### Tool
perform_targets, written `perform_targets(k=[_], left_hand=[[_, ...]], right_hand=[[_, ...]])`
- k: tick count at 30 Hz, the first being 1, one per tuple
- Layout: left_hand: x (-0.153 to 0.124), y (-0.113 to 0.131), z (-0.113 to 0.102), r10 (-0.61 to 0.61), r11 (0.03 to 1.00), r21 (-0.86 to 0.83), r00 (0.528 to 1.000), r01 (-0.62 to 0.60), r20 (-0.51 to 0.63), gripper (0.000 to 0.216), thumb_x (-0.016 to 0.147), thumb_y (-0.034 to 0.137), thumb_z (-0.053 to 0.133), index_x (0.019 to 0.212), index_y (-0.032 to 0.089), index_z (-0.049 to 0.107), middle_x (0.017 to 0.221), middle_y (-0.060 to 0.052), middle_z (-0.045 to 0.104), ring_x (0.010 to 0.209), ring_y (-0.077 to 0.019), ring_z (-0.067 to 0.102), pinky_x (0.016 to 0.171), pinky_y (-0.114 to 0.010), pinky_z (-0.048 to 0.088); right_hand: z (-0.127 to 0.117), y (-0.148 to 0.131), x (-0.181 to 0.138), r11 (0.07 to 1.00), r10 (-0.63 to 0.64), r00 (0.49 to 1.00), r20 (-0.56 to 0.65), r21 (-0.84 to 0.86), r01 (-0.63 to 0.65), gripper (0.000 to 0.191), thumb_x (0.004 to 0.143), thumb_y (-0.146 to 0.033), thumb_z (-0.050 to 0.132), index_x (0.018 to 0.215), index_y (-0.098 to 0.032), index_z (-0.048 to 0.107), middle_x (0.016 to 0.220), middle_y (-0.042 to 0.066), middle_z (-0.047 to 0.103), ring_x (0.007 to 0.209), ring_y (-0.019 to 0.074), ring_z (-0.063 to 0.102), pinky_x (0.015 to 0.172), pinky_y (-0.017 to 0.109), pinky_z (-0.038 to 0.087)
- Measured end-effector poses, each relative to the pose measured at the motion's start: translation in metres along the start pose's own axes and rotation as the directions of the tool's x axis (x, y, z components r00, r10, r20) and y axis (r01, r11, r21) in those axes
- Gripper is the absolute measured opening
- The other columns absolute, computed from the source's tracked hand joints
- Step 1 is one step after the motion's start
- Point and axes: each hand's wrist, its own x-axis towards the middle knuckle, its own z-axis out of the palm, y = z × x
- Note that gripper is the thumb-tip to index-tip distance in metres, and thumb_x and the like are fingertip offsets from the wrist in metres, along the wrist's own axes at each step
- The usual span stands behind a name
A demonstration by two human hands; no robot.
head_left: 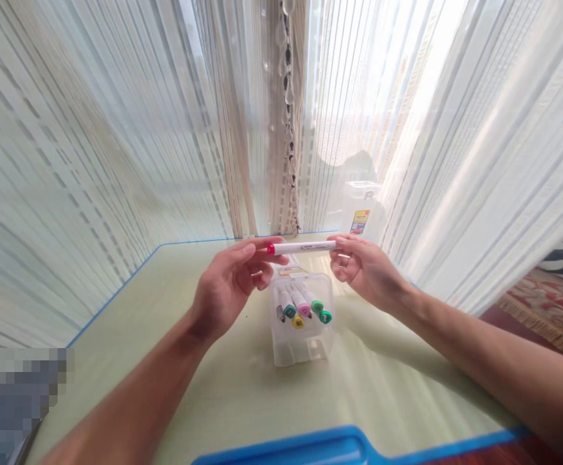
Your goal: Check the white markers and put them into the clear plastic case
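Observation:
A white marker with a red end is held level above a clear plastic box. My right hand pinches its right end between thumb and fingers. At the red end, my left hand has its fingers curled around the tip, the index above and another finger below. Beneath the marker, the clear box stands on the table and holds several markers. Their coloured ends face me: a yellow one, a pink one, a dark teal one and a green one.
The pale green table has a blue edge, with a blue raised handle shape at the front. String curtains hang behind it. Another clear box with a label stands at the back right. Patterned fabric lies at far right.

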Motion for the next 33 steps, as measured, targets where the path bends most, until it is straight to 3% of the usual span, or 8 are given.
perform_targets(k=[3,8,15,18,20,24,28,33], left_hand=[[-0.002,0.001,0.002,-0.003,1.000,-0.017,0.997,0.004,0.075,0.037,0.092,0.028,0.049,0.103,0.013,0.080,0.095,-0.012,0.079,0.092,-0.0239,0.071,0.070,-0.029,0.042],[-0.003,0.003,0.004,0.017,1.000,-0.006,0.988,-0.016,0.154,0.035,0.090,0.025,0.049,0.104,0.016,0.080,0.097,-0.010,0.080,0.099,-0.0260,0.071,0.073,-0.031,0.040],[-0.005,0.004,0.005,0.024,0.995,0.094,0.993,-0.036,0.119,0.033,0.088,0.031,0.054,0.103,0.017,0.080,0.093,-0.012,0.080,0.097,-0.0297,0.071,0.070,-0.034,0.039],[-0.003,0.003,0.003,0.050,0.980,0.193,0.998,-0.054,0.026,0.034,0.090,0.039,0.058,0.103,0.015,0.079,0.086,-0.013,0.079,0.082,-0.0239,0.067,0.066,-0.032,0.038],[-0.001,0.002,0.000,0.074,0.954,0.296,0.996,-0.054,-0.057,0.031,0.086,0.042,0.067,0.098,0.016,0.078,0.079,-0.010,0.077,0.068,-0.0180,0.059,0.061,-0.030,0.036],[0.005,-0.004,-0.010,0.100,0.892,0.451,0.980,-0.012,-0.173,0.027,0.077,0.040,0.079,0.089,0.016,0.075,0.070,-0.005,0.074,0.058,-0.0127,0.052,0.054,-0.025,0.033],[0.009,-0.013,-0.017,0.046,0.886,0.462,0.987,0.030,-0.153,0.030,0.079,0.041,0.078,0.095,0.016,0.074,0.063,0.000,0.066,0.054,-0.0100,0.047,0.052,-0.023,0.034],[0.009,-0.019,-0.019,-0.003,0.902,0.426,0.986,0.075,-0.165,0.034,0.078,0.042,0.079,0.098,0.017,0.070,0.068,-0.001,0.068,0.057,-0.0119,0.053,0.053,-0.023,0.039]], right_hand=[[0.000,-0.001,0.001,0.996,0.072,0.997,-0.026,0.054,-0.071,0.011,0.078,-0.019,0.075,0.085,-0.011,0.071,0.063,0.001,0.061,0.046,0.0092,0.057,0.038,0.017,0.045],[0.000,0.001,0.001,0.983,0.171,0.985,-0.027,0.079,-0.168,0.010,0.078,-0.018,0.074,0.086,-0.012,0.069,0.062,0.000,0.061,0.046,0.0095,0.057,0.039,0.017,0.047],[-0.003,0.003,0.000,0.988,0.148,0.989,-0.009,0.042,-0.147,0.011,0.080,-0.024,0.076,0.086,-0.017,0.070,0.065,-0.001,0.060,0.047,0.0098,0.054,0.037,0.019,0.045],[0.000,0.001,-0.002,0.998,0.044,0.999,-0.008,-0.039,-0.044,0.014,0.079,-0.027,0.078,0.084,-0.017,0.070,0.063,-0.001,0.060,0.046,0.0092,0.054,0.037,0.019,0.043],[0.003,0.000,-0.005,0.989,-0.089,0.996,0.018,-0.118,0.090,0.016,0.081,-0.030,0.079,0.083,-0.018,0.069,0.062,-0.002,0.061,0.045,0.0088,0.054,0.037,0.019,0.042],[0.013,0.001,-0.016,0.885,-0.361,0.927,0.107,-0.275,0.376,0.021,0.079,-0.032,0.083,0.084,-0.019,0.067,0.055,-0.004,0.061,0.042,0.0095,0.055,0.038,0.021,0.044],[0.022,0.000,-0.028,0.830,-0.422,0.891,0.169,-0.322,0.455,0.026,0.074,-0.030,0.087,0.087,-0.020,0.066,0.057,-0.003,0.064,0.043,0.0109,0.058,0.038,0.023,0.046],[0.024,-0.002,-0.035,0.793,-0.447,0.861,0.242,-0.339,0.507,0.022,0.080,-0.028,0.082,0.095,-0.020,0.067,0.064,-0.004,0.063,0.050,0.0106,0.062,0.044,0.024,0.051]])
